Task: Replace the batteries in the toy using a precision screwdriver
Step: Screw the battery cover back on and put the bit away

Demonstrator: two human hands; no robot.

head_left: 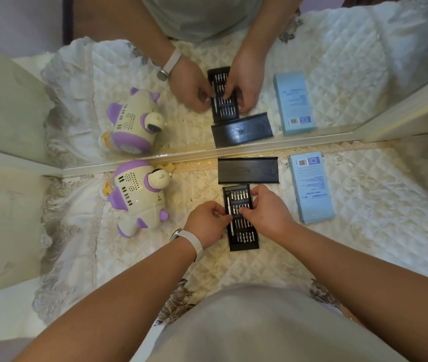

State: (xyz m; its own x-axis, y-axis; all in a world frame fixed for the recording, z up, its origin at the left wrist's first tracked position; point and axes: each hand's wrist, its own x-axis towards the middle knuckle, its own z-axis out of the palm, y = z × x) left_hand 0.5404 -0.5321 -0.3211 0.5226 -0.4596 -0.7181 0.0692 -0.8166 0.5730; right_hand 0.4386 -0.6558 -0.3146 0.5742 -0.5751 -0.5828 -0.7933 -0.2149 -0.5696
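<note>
At the bottom of the frame, a cream quilted cloth [233,270] with a brownish lace border covers the surface. A pale panel [4,218] stands along its left side.

Just above centre frame, both hands meet on a black bit tray [244,245] lying lengthwise on the cloth. The left hand [206,222], with a white band [194,242] on its wrist, has its fingers curled and pressed together against the tray's left edge. They lie beside the slim metal screwdriver [232,232] set along that side. The right hand [266,211] curls over the tray's right edge, its forefinger tip down on the second row of bits [239,195]. Whether it pinches one, I cannot tell.

The toy [134,197] lies on its side at centre left, apart from the hands. It is a cream plastic animal with purple ears, feet and trim, and its slotted, dotted speaker grille faces up.

A pale blue box [312,189] lies at centre right. A black sleeve [248,170] lies crosswise just beyond the tray. Behind it a mirror [364,61] fills the upper frame, doubling everything.
</note>
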